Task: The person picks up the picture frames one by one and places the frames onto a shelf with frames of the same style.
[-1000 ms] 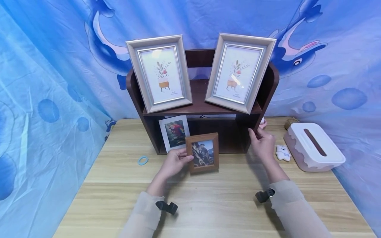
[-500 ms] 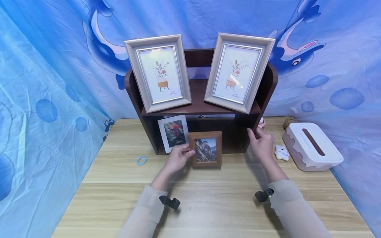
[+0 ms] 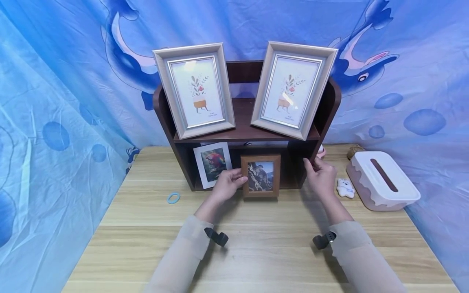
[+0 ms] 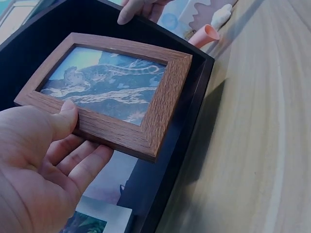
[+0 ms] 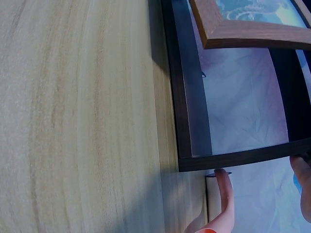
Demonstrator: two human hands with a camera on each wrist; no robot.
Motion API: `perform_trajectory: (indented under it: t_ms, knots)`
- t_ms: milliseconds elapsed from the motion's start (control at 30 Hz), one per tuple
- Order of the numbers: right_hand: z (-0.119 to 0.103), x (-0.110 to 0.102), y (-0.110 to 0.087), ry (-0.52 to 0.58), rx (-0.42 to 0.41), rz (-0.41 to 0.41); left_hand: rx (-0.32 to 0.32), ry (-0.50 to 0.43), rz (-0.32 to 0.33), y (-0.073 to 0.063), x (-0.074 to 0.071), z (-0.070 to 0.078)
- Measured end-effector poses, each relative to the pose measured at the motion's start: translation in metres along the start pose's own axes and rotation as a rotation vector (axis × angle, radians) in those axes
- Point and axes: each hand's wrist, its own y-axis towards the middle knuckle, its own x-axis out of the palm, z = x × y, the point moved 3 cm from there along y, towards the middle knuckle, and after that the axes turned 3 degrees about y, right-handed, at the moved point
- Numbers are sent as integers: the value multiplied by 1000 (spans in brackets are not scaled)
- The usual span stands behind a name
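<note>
My left hand (image 3: pixel 227 185) holds a small brown wooden picture frame (image 3: pixel 261 177) by its left side. In the left wrist view the thumb presses on the frame's front and the fingers curl behind it. Its photo shows a spotted cat on rocks. The frame is raised in front of the lower opening of a dark brown two-tier shelf (image 3: pixel 243 132). Over at the shelf's right side panel, my right hand (image 3: pixel 322 177) grips the edge between thumb and fingers. A white-bordered parrot picture (image 3: pixel 212 165) leans in the lower tier, left of the wooden frame.
Two large silvery frames (image 3: pixel 194 91) with plant prints lean on the upper tier. To the right stand a white-lidded tissue box (image 3: pixel 388 179), a white bear figure (image 3: pixel 345 188) and a twine ball (image 3: pixel 353 149). A blue ring (image 3: pixel 173 198) lies left. Something pink (image 5: pixel 224 206) stands beside the shelf.
My left hand has carried the wooden frame right and up toward the shelf's lower opening, and the frame has straightened from a slight tilt. My right hand has stayed at the side panel.
</note>
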Motion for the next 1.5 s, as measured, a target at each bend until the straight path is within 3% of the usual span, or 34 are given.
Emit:
perform_trajectory:
  t_ms: [133, 400, 767, 1167, 1333, 1500]
  knots:
    - [0, 0, 0, -2, 5, -3, 15, 10, -13, 9, 3, 1]
    - [0, -1, -1, 7, 26, -13, -23, -43, -52, 27, 8, -2]
    - [1, -2, 2, 10, 37, -14, 1, 1, -100, 50, 17, 8]
    - [-1, 1, 1, 17, 59, -21, -106, -37, -176, 73, 25, 5]
    - [-2, 0, 1, 35, 73, -28, -118, -87, -194, 82, 27, 5]
    - [-3, 0, 0, 40, 82, -31, -105, -77, -211, 90, 30, 3]
